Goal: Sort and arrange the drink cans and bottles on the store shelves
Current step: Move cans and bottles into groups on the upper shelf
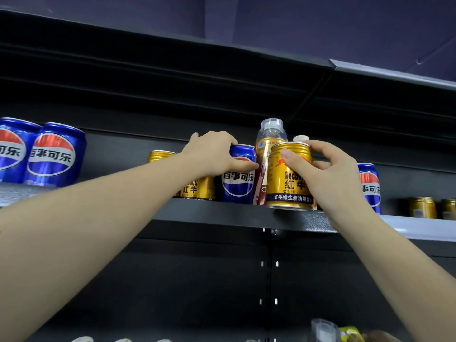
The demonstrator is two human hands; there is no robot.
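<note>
The shelf (246, 213) runs dark and level under both hands, its front lip just below the fingertips, so the sound way through this step is probably to lift each can clear of that lip before shifting it sideways, and to keep both upright.

The left hand (212, 154) reaches over the top of a blue cola can (238, 178), fingers curled over its rim and thumb pressed to its front, grasping it where it stands on the shelf. The right hand (328, 169) grasps a gold energy-drink can (288, 176), thumb on its face, fingers wrapped behind; the can's base sits at the very shelf edge, possibly overhanging. A slip there would likely send it off, so it looks wise to move it inward first.

Between the two sets of fingers stands a clear-capped bottle (270, 139), close enough to be knocked. Left of the left fingers sit two more gold cans (197, 188) and, further off, two blue cans (55, 154); right of the right wrist is another blue can (370, 186).

The gold can is short, glossy, with a ribbed neck.
</note>
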